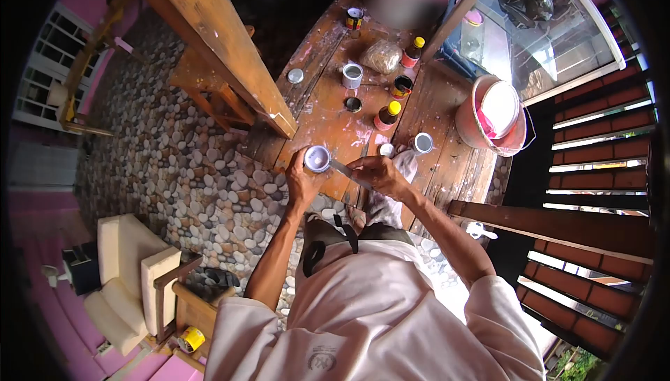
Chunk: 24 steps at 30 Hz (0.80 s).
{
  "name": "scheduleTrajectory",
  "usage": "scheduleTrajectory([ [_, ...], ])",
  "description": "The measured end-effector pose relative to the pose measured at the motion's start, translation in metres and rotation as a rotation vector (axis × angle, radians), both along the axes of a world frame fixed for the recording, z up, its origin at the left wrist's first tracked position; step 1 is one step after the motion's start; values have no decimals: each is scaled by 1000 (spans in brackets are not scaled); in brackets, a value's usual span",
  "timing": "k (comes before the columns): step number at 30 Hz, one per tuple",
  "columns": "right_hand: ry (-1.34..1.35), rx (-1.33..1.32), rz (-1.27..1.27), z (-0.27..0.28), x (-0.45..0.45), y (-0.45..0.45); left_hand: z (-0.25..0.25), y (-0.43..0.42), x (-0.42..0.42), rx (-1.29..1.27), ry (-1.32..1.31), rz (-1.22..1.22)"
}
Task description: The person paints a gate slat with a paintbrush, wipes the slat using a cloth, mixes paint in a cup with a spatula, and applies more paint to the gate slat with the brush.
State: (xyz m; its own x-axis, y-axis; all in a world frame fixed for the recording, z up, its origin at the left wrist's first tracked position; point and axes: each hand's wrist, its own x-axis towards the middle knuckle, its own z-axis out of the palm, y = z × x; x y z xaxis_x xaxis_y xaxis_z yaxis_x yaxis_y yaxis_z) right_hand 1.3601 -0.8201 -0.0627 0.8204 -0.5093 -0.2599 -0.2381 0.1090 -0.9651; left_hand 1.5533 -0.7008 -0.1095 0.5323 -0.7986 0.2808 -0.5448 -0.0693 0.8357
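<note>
My left hand [301,184] is wrapped round a small open can [317,158] with pale lilac-white contents. Pinched in my right hand [384,176] is a flat grey scraper-like blade [342,167], its end at the can's right rim. Just beyond my right hand are a small white cup [386,149], an open can lined with grey [423,143] and a pale cloth [405,165]. Farther up the table stand a yellow-capped bottle [386,116], a dark round lid or tin [353,105] and a white open can [352,75].
The paint-spotted wooden table [317,112] has a wooden post [223,46] at its left edge. A pink bucket [469,121] with a white lid stands right. At the back are a clear bag [381,56], another yellow-capped bottle [413,53] and a glass-sided case [551,25].
</note>
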Motion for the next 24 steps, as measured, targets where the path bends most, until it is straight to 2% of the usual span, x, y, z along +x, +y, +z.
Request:
scheduleTrajectory([
  [2, 12, -14, -18, -29, 4, 9, -33, 7, 2, 93, 74, 54],
  [7, 218, -61, -100, -61, 16, 40, -49, 21, 11, 249, 69, 69],
  [9, 202, -55, -132, -69, 18, 56, -53, 25, 19, 223, 166, -5],
  [11, 122, -26, -219, -79, 22, 70, -59, 28, 27, 268, 144, -50],
  [16, 145, 63, -318, -103, 29, 94, -74, 31, 37, 245, 180, -127],
  [17, 103, 146, -334, -106, 28, 97, -77, 32, 38, 251, 185, -125],
  [19, 65, 237, -350, -112, 30, 103, -76, 31, 39, 222, 79, -141],
  [24, 14, 339, -413, -119, 35, 109, -81, 31, 39, 213, 76, -135],
])
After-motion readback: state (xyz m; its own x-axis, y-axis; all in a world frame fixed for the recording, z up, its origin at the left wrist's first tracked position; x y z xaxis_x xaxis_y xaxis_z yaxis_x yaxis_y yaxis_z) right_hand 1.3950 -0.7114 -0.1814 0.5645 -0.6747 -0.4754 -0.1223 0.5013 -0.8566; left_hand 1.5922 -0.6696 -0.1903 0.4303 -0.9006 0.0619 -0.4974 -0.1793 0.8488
